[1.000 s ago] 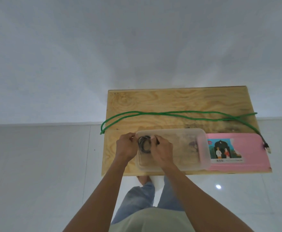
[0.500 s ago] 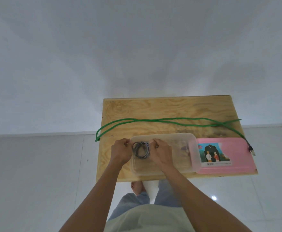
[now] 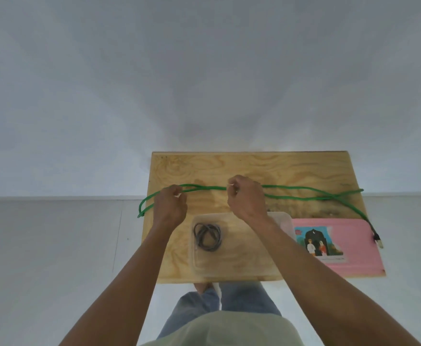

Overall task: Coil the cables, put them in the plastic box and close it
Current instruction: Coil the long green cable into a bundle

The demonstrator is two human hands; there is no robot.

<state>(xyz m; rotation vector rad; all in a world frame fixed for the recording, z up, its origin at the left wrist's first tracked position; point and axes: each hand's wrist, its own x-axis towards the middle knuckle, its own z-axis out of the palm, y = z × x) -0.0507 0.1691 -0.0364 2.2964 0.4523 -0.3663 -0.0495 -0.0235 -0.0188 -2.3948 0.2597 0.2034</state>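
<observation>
Reaching for the green cable, with the grey one coiled in the plastic box.

Taking the plastic box [image 3: 242,245] as my landmark: I see a grey coiled cable [image 3: 207,237] lying inside its left end, so I judge the first cable done and the second now in hand. Beyond the box, the green cable [image 3: 304,191] runs doubled across the wooden table [image 3: 279,168], its loop hanging off the left edge and its plug end [image 3: 377,239] off the right, past the pink lid [image 3: 354,250] that lies just right of the box. My left hand [image 3: 170,204] and right hand [image 3: 245,198] are both curled at the cable; whether either has actually pinched it I cannot tell. Next I would secure one grip and gather the long run into loops small enough for the free space right of the grey coil.
</observation>
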